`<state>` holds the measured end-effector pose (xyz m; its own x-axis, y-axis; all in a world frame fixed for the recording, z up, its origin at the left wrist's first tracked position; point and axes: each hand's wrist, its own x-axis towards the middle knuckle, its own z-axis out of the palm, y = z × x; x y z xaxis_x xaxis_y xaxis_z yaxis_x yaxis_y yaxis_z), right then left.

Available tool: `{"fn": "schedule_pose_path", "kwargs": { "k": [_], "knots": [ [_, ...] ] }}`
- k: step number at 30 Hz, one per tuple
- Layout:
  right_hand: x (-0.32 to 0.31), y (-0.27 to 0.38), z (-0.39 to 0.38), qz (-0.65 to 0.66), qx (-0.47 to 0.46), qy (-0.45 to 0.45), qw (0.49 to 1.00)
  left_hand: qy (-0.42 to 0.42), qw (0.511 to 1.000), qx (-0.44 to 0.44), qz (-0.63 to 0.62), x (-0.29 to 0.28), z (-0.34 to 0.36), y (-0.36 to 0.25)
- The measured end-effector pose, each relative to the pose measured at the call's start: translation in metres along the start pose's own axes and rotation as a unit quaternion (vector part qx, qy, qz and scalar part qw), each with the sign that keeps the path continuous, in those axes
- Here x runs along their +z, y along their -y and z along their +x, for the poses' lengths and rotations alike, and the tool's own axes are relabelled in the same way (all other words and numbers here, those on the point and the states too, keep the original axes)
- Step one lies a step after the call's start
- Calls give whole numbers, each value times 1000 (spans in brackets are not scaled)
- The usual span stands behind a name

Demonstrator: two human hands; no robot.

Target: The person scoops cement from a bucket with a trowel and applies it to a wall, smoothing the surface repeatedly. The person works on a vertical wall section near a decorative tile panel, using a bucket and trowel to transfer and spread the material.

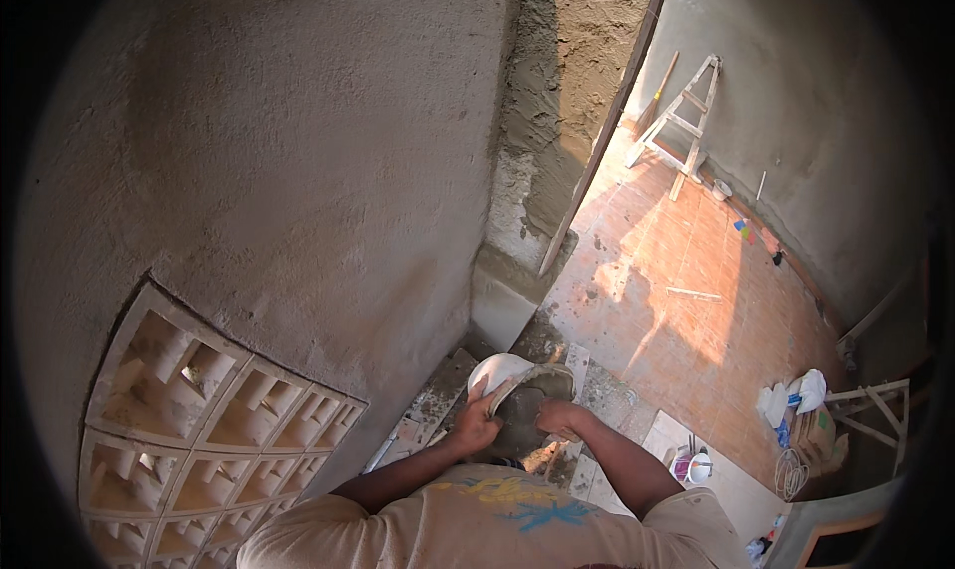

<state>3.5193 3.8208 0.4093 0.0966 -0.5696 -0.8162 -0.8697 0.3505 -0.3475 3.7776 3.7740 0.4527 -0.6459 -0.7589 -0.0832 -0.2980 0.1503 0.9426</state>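
A white bucket with a mortar-smeared rim is tilted in front of my body, its mouth facing me. Grey wet mortar lies inside it. My left hand is closed on the left side of the rim. At the right side of the mouth, my right hand has its fingers curled; whatever they hold is hidden. Beyond the bucket rises a narrow strip of wall with rough wet plaster, edged by a long straight batten.
Pierced vent blocks are set into the wall at my left. A wooden stepladder and a broom lean at the far wall. On the tiled floor lies a stick. A white pail with tools stands right, near bags.
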Motion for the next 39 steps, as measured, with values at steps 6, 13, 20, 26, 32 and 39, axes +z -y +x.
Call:
{"fn": "schedule_pose_path", "kwargs": {
  "k": [6, 13, 20, 26, 32, 39],
  "knots": [
    [-19, 19, -67, 269, 32, 68, 960, -15, 996, -51, -74, -5, -2, 11],
    [-8, 31, -76, 437, -2, 144, 888, -40, 974, -80, -208, -16, -25, 15],
    [3, 30, -57, 721, -82, 272, 632, -57, 957, -90, -269, -15, -28, 24],
    [0, 19, -63, 906, -107, 242, 330, -30, 959, -100, -263, -17, -31, 6],
    [-37, 59, -136, 522, -14, 18, 853, -47, 972, -102, -208, -15, -37, -6],
    [13, 68, -83, -108, -25, -204, 973, -63, 980, -116, -149, -8, -29, -2]
  ]
}}
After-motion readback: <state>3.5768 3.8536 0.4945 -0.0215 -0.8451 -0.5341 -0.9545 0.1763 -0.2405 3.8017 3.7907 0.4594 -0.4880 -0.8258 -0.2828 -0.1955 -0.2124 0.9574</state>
